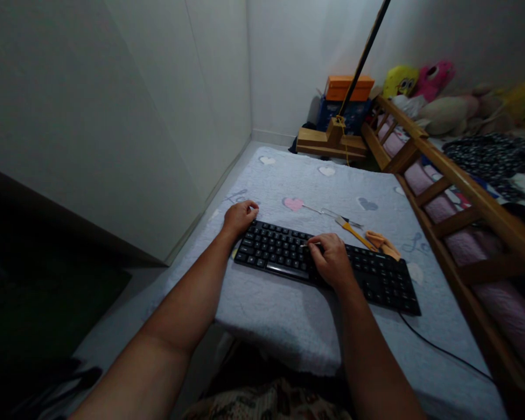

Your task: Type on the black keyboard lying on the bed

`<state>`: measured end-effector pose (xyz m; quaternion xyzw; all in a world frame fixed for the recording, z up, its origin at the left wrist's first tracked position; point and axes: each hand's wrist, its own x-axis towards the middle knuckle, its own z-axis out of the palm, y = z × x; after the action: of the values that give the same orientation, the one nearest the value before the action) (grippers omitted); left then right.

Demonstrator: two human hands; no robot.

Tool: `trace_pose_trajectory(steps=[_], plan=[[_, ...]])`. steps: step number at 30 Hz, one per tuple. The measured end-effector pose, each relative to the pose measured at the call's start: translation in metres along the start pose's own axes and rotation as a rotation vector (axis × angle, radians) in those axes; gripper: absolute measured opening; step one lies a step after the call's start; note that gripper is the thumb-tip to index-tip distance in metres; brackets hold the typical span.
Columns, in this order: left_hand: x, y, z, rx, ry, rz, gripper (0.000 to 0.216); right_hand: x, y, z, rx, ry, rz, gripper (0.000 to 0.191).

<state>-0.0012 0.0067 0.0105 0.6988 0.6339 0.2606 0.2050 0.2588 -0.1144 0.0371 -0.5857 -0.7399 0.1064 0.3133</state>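
A black keyboard (pixel 367 274) lies on a pale blue blanket (pixel 289 315) with heart patches. My left hand (pixel 239 216) rests at the keyboard's far left corner, fingers curled over its edge. My right hand (pixel 331 258) sits on the middle of the keys, fingers pinched round a thin tool whose tip points left at the keys; I cannot make out what it is. Just beyond the keyboard lie a yellow-handled tool (pixel 352 231), a thin metal tool (pixel 328 212) and a small orange cloth (pixel 382 244).
A wooden bed rail (pixel 446 169) runs along the right, with plush toys (pixel 420 81) and bedding behind it. At the back stand an orange box (pixel 348 87) on a blue box and a wooden base (pixel 330 143) with a dark pole. White walls close the left. The keyboard cable (pixel 446 352) trails right.
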Motion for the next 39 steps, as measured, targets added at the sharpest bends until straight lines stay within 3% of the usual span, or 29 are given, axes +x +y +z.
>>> trace_pose_trajectory(steps=[16,26,39], plan=[[0.001,-0.002,0.001,-0.008,-0.001,0.004,0.028,0.000,-0.004,0.006,0.007,-0.021,-0.024,0.014],[0.000,0.000,0.000,-0.006,-0.006,-0.005,0.028,-0.001,0.003,-0.002,-0.031,0.022,0.011,0.014],[0.001,0.000,-0.001,-0.001,-0.004,-0.007,0.028,-0.003,0.001,-0.008,-0.032,-0.039,-0.021,0.014]])
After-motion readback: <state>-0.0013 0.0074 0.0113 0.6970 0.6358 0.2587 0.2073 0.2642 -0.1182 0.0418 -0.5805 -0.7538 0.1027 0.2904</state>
